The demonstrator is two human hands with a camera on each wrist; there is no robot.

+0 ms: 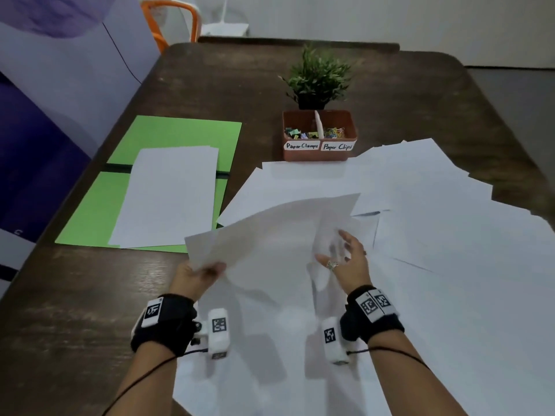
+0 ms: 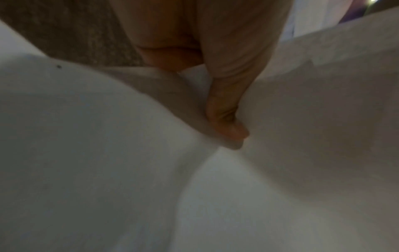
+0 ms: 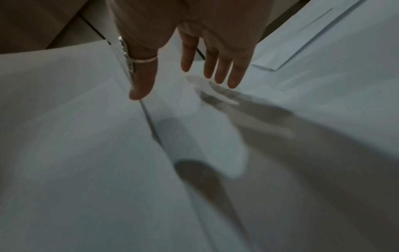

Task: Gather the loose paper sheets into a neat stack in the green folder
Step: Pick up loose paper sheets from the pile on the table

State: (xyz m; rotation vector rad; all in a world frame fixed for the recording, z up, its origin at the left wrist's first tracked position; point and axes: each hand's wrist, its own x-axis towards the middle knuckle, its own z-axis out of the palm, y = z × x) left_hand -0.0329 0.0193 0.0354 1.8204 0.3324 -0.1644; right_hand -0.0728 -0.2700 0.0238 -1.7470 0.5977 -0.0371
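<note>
You are pinching a lifted sheet (image 1: pixel 270 226) at its near corner in your left hand (image 1: pixel 196 276), right hand (image 1: pixel 345 259) spread open beside it; square it over the stack (image 1: pixel 168 196) in the green folder (image 1: pixel 90 211).

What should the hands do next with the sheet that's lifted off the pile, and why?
Probably carry it left onto the stack in the green folder. The left hand already pinches the lifted sheet at its near-left corner, while the right hand is open over the loose sheets, holding nothing. The sheet is clear of the pile, and the stack lies just to its left.
</note>
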